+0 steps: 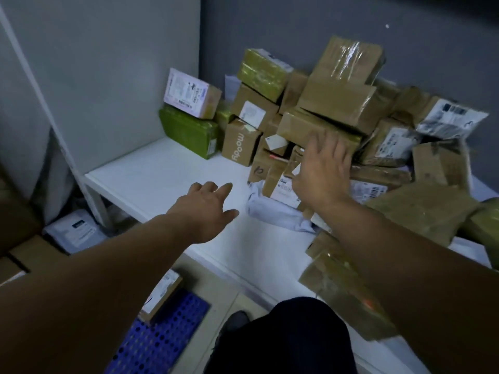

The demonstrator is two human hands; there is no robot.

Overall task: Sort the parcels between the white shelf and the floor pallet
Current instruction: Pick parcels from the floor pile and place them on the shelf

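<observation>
A heap of brown cardboard parcels [334, 103] fills the right half of the white shelf [162, 174], with grey mailer bags [275, 211] at its foot. My right hand [321, 168] reaches into the heap with fingers spread, in front of a taped brown box [297, 125]; whether it touches is unclear. My left hand [208, 209] hovers over the bare shelf top with fingers relaxed and holds nothing. A blue perforated floor pallet [162, 338] lies below, bearing one small labelled box [162, 295].
A green box [189, 133] with a white-labelled box [189, 94] on it stands at the shelf's back left. A brown package [343, 292] overhangs the shelf's front edge. Cardboard boxes [19, 255] and a grey mailer [75, 233] lie on the floor left.
</observation>
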